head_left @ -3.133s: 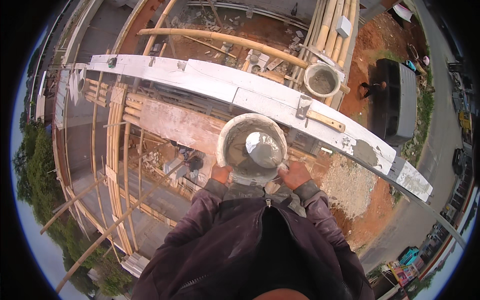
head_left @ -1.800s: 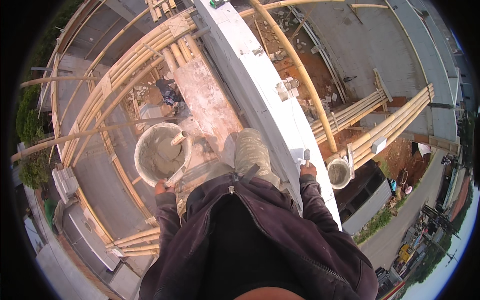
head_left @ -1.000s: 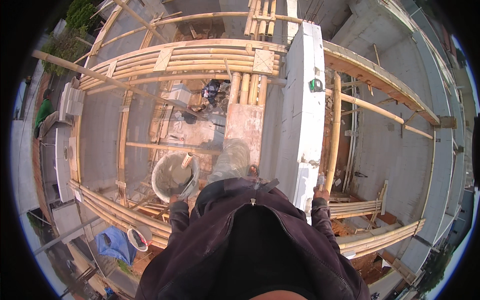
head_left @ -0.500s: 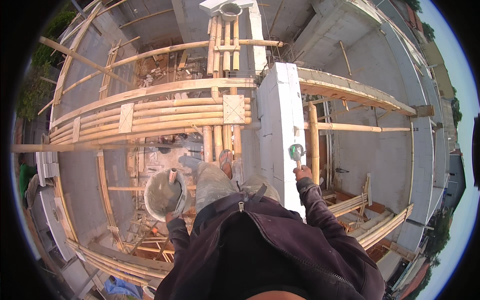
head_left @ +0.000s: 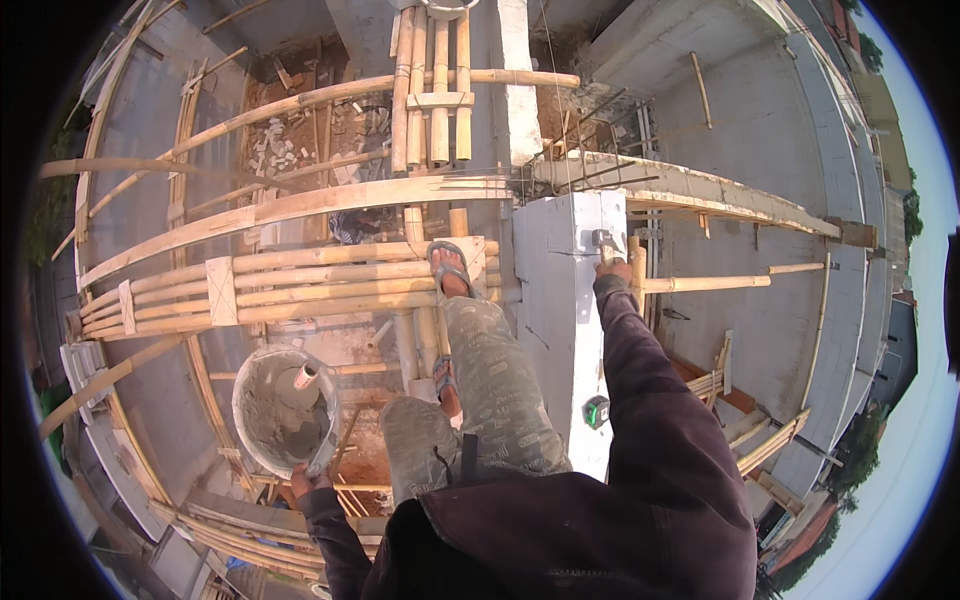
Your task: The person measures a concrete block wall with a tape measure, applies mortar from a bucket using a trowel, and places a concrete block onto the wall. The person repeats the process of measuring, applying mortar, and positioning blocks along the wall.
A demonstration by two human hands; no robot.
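My left hand (head_left: 303, 484) grips the near rim of a round bucket (head_left: 243, 410), held out at my left. Grey mortar (head_left: 283, 415) lies inside it, with a pale cylindrical handle (head_left: 306, 375) sticking up. My right hand (head_left: 616, 270) is closed around a hammer (head_left: 605, 239), its head over the top of the white block wall (head_left: 560, 245) near the far end. A green and black tape measure (head_left: 596, 411) rests on the same wall, nearer to me beside my right forearm.
One sandalled foot (head_left: 450, 268) stands on a platform of bamboo poles (head_left: 340, 270); the other foot (head_left: 446, 384) is lower behind it. A curved plank (head_left: 300, 205) crosses ahead. Thin steel rods (head_left: 600, 178) stick out past the wall's end. Rubble (head_left: 280, 145) lies far below.
I have stepped forward, one foot now up on the bamboo platform. The hammer has moved farther along the wall, away from the tape measure. The bucket has swung out to the left.
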